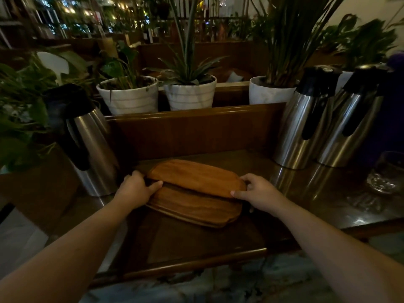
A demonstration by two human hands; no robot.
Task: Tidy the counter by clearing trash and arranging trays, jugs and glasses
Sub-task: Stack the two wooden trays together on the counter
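Dark wooden counter (218, 235), glossy, with a raised wooden back panel (196, 130).

Wooden trays, two, stacked at the counter's middle. Upper tray (196, 177) sat tilted and offset toward the back panel, overlapping the lower tray (194, 207), which lay flat on the counter.

Left hand (136, 189) gripped the left end of the upper tray; its fingers (155, 185) were curled over the edge, thumb on top. Right hand (258, 190) held the right end of the same tray, fingers pressed against the rim with the forefinger (237, 194) stretched along the near edge. Both forearms were bare.

Steel vacuum jugs with black lids and handles, three. One jug (91, 145) stood at the left, just beside the left hand. Two jugs (303, 127) (349, 125) stood side by side at the right, touching or nearly so.

Clear glass (387, 171) stood at the far right edge, near the right-hand jugs; detail was dim.

White plant pots, three (129, 97) (190, 95) (269, 90), stood on the ledge behind the back panel, each holding green foliage.
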